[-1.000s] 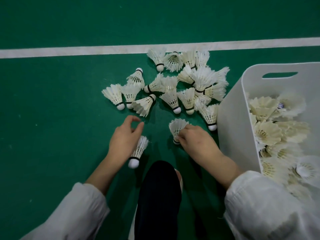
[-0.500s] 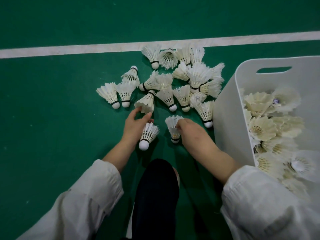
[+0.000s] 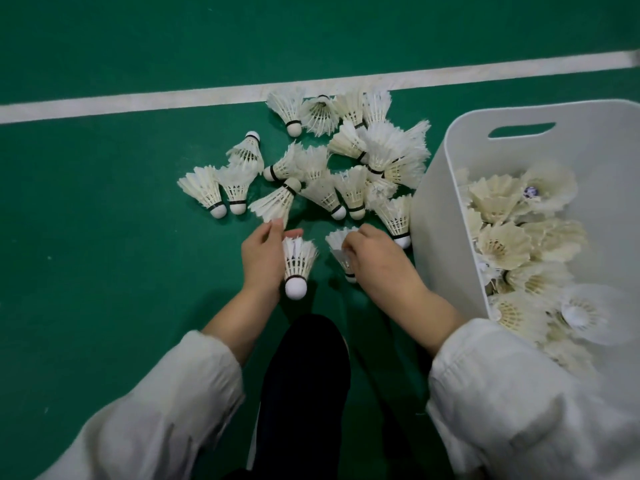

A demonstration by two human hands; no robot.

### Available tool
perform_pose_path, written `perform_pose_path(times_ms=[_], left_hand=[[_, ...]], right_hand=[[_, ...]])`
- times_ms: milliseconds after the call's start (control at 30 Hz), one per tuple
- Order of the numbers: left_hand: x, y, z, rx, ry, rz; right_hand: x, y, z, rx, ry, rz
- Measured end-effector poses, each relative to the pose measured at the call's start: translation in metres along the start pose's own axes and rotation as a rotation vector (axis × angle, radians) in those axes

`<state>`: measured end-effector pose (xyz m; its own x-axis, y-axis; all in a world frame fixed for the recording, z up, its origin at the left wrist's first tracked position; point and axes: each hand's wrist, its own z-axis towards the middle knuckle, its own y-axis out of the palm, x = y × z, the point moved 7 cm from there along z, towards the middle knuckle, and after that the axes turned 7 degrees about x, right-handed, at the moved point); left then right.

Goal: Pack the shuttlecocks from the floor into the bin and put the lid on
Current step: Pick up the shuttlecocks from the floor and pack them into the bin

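My left hand [image 3: 261,258] has its fingers curled round a white feather shuttlecock [image 3: 297,263] with a round white cork and a thin black band. The cork points back at me toward 6 o'clock and the skirt fans toward 12. My thumb and forefinger reach past it, narrowly parted, to the feather edge of a tilted shuttlecock [image 3: 275,202] that lies just ahead with its cork toward 1 o'clock. At 3 o'clock from that hand, my right hand [image 3: 375,261] is knuckles-up, its fingers closed down over a second feather shuttlecock [image 3: 341,247]. Its skirt shows at 11 o'clock from my knuckles (I cannot tell whether it is lifted or lying on the floor). The two hands are near each other but apart. At 12 o'clock from both sits the loose heap of shuttlecocks [image 3: 346,161], white and cream, lying every way on the green court floor [image 3: 104,271]. Its far edge reaches the painted white line [image 3: 138,100]. At 3 o'clock from my right hand, just beside it, stands the white plastic bin [image 3: 436,209], round-cornered, with a slot handle [image 3: 521,129] cut in its far wall. The packed shuttlecocks [image 3: 502,244] inside are mostly skirt-up. My dark-trousered leg [image 3: 304,375] is at 6 o'clock between my pale sleeves [image 3: 166,410].
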<state>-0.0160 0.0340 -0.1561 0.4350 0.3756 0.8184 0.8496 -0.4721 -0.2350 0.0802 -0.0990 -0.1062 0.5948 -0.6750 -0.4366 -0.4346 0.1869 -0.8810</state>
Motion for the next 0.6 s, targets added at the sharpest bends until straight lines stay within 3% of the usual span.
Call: perform_pose_path(times_ms=[167, 333, 500, 600], left_hand=[[0.028, -0.030, -0.029, -0.019, 0.228, 0.080], [0.094, -0.030, -0.069, -0.079, 0.504, 0.231], [0.152, -0.001, -0.129, -0.273, 0.807, 0.281], [0.167, 0.026, -0.157, -0.379, 0.889, 0.311]], right_hand=[[-0.013, -0.037, -0.002, 0.103, -0.034, 0.124], [-0.022, -0.102, -0.022, 0.032, -0.185, 0.153], [0.010, -0.188, -0.066, 0.066, -0.086, 0.224], [0.035, -0.220, -0.092, 0.154, 0.023, 0.256]])
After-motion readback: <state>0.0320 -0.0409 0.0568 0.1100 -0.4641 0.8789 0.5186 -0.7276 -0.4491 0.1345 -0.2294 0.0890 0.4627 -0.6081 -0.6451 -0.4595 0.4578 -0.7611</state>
